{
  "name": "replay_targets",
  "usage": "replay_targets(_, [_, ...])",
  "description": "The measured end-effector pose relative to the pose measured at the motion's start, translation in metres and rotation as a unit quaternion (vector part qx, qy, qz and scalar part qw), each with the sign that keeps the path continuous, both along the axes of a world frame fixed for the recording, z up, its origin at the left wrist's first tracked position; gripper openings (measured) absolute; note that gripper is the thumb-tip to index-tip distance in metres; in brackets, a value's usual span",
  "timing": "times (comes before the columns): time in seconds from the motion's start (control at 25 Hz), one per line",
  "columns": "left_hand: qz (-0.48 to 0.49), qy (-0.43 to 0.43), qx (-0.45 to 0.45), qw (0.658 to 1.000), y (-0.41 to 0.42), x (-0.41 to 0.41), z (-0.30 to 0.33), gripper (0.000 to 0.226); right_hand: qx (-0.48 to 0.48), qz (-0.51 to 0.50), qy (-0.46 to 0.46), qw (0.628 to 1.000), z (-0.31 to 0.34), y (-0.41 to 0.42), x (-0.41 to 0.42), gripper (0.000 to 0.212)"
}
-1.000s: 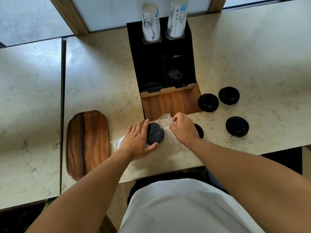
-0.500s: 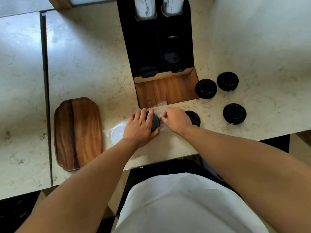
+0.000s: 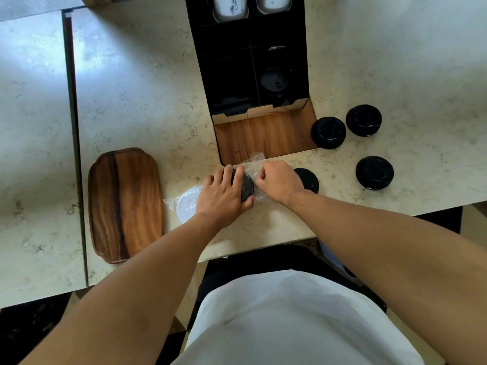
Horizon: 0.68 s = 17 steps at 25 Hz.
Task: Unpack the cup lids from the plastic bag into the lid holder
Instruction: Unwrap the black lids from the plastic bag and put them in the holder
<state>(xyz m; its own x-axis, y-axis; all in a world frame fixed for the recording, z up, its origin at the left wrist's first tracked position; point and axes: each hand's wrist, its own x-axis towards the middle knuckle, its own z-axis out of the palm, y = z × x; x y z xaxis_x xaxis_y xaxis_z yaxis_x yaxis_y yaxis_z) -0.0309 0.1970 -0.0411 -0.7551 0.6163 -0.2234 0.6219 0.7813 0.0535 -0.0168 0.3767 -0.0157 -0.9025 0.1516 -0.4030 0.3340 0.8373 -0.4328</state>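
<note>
A clear plastic bag (image 3: 253,164) lies on the marble counter in front of the black lid holder (image 3: 250,64). My left hand (image 3: 224,196) grips a stack of black lids (image 3: 246,187) through the bag. My right hand (image 3: 276,180) pinches the bag's open end just right of that stack. A white lid (image 3: 185,205) shows at the bag's left end. One black lid (image 3: 274,81) sits in the holder's right compartment. Another black lid (image 3: 308,179) lies on the counter, partly hidden behind my right hand.
Three stacks of black lids (image 3: 328,132) (image 3: 363,120) (image 3: 374,173) stand on the counter right of the holder. A wooden tray (image 3: 125,204) lies to the left. Two printed cup sleeves (image 3: 230,6) stand at the holder's back. The counter's front edge (image 3: 263,248) runs just below my hands.
My hands have stayed on the bag and drawn closer together; the left hand now covers more of the lid stack. The camera has tilted further down.
</note>
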Motion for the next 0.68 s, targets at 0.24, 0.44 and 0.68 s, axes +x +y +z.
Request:
replay_targets(0.24, [0.006, -0.003, 0.006, 1.0, 0.0, 0.001, 0.001, 0.08, -0.007, -0.042, 0.01, 0.999, 0.008, 0.025, -0.006, 0.015])
replay_targets(0.44, [0.009, 0.0, 0.008, 1.0, 0.0, 0.001, 0.001, 0.08, 0.021, -0.071, -0.017, 0.997, 0.013, 0.053, -0.006, 0.017])
replay_targets(0.68, [0.01, 0.004, 0.016, 1.0, 0.0, 0.001, 0.001, 0.08, 0.028, -0.088, -0.007, 0.996, 0.008, 0.059, -0.002, 0.015])
